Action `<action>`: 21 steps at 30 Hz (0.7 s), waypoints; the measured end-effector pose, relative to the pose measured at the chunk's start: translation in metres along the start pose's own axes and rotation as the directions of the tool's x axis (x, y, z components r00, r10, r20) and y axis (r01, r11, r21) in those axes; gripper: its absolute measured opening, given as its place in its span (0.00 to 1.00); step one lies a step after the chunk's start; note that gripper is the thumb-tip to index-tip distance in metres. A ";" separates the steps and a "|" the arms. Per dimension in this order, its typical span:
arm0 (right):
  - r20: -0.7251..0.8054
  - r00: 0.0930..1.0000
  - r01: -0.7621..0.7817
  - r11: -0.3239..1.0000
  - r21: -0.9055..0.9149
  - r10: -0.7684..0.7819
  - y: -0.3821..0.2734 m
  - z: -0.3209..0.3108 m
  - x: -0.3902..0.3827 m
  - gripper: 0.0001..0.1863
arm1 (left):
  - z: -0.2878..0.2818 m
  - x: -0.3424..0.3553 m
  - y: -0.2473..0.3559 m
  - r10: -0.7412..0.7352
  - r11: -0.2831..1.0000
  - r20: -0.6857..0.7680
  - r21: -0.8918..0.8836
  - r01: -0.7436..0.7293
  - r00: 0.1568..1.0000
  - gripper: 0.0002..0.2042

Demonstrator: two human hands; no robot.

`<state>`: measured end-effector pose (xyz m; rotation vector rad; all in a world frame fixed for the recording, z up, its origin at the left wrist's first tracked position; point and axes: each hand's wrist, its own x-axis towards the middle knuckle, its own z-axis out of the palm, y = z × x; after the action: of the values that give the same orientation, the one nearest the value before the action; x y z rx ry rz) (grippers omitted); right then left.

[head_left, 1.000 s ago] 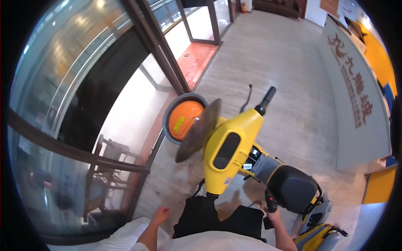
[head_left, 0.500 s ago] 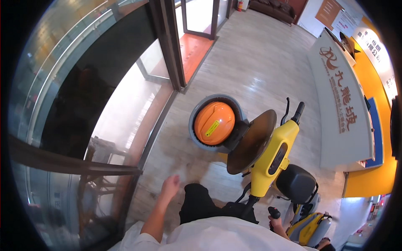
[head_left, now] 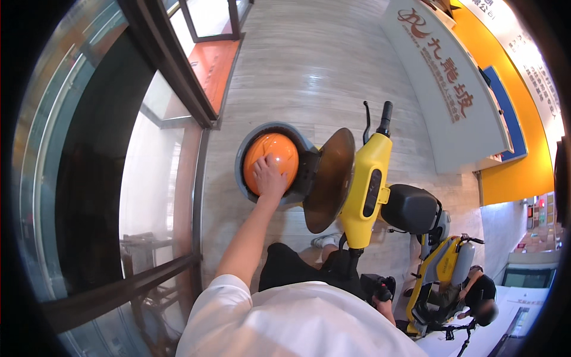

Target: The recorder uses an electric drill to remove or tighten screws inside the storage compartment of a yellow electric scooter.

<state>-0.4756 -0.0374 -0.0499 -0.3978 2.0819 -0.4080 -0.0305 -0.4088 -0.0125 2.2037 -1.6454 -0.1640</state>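
Clock directions were referenced to the centre of the one orange hard-shell helmet (head_left: 285,156), with 12 at the upper edge of the view. The helmet sat inside one round grey tub (head_left: 239,168), its crown facing up.

Two hands of the wearer were visible. The left hand (head_left: 270,179) reached in from 6 o'clock and rested on the helmet shell; its fingers were slightly bent and spread over the surface, released rather than clenched. The right hand (head_left: 385,307), at 5 o'clock, was wrapped around one black handheld device (head_left: 383,289); its individual fingers were partly hidden.

Two yellow scooters were in view. The nearer yellow scooter (head_left: 358,178) stood between 3 and 4 o'clock. One tinted windshield (head_left: 331,181) faced the tub, with one black bracket (head_left: 307,168) between them. One far-side black handgrip (head_left: 386,119) and one brake lever (head_left: 367,119) projected at 2 o'clock; one black saddle (head_left: 410,209) lay past the front cowl. The second scooter (head_left: 443,266) stood at 4 o'clock, with one other person (head_left: 479,291) beside it.

One white reception counter (head_left: 425,122) occupied 2 o'clock. One red floor mat (head_left: 211,74) lay at 11 o'clock.
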 end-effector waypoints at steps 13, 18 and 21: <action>0.325 0.935 0.255 0.909 -0.330 -0.144 0.012 0.018 0.112 0.08 | 0.003 0.015 0.003 -0.048 0.998 0.049 0.053 0.045 0.998 0.41; 0.314 0.949 0.129 0.893 -0.431 0.015 0.002 0.039 0.132 0.11 | -0.031 0.025 0.021 0.074 0.994 0.059 0.074 -0.079 0.995 0.39; 0.185 0.982 0.021 0.941 -0.337 0.045 -0.024 0.051 0.116 0.11 | -0.051 0.040 0.008 0.124 0.991 0.045 -0.056 -0.122 0.991 0.37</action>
<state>-0.4870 -0.1158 -0.1518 -0.6022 1.9639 0.0014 -0.0092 -0.4368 0.0423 2.0673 -1.7763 -0.2264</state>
